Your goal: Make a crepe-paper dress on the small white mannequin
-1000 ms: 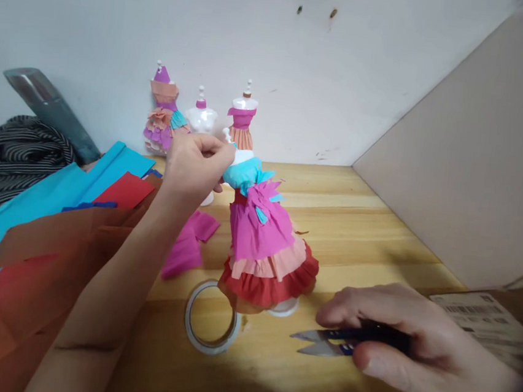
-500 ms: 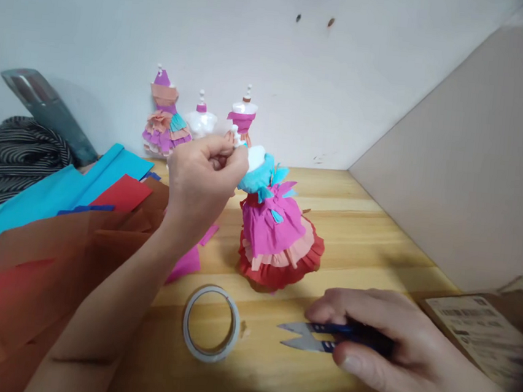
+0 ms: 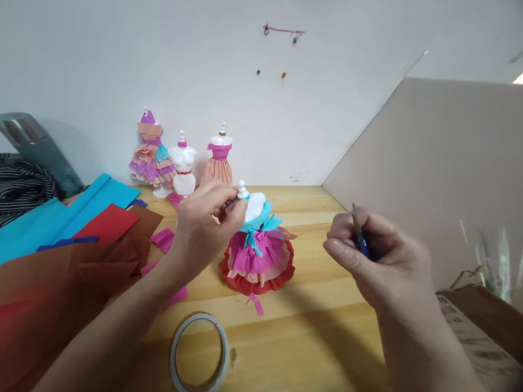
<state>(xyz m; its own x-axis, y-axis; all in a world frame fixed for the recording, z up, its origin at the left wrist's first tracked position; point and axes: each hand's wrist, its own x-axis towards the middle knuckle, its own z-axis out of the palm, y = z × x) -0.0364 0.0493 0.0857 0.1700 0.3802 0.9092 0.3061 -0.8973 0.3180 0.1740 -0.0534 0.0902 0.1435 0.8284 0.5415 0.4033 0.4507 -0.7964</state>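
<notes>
Left hand (image 3: 208,221) closed at the neck of the dressed mannequin (image 3: 263,251), thumb and fingers pinched just below its white knob. Mannequin located near the middle of the surface (image 3: 283,358), top leaning toward the left hand; its base is hidden under the skirt, so whether it rests on the wood cannot be told. Dress layers, top down: turquoise bodice with a turquoise and magenta bow at the waist, magenta overskirt, peach ruffle, red ruffle at the hem. Right hand (image 3: 385,257) raised well apart to the right, curled around small snips (image 3: 360,230), metal tip pointing up (blades seen nearly edge-on; their gap cannot be judged). Small magenta scrap (image 3: 257,305) lies just in front of the hem. Tape roll (image 3: 224,356) lies flat nearer the viewer, slightly left of the mannequin. Behind, by the wall, three more forms: a ruffled one (image 3: 152,154) in purple, peach and turquoise, a mostly bare white one (image 3: 183,161), and one with magenta top and peach skirt (image 3: 220,155). At left, overlapping sheets: turquoise paper (image 3: 56,219), red paper (image 3: 106,223), brown paper (image 3: 59,281). Striped cloth (image 3: 5,193) lies bunched beyond them.
</notes>
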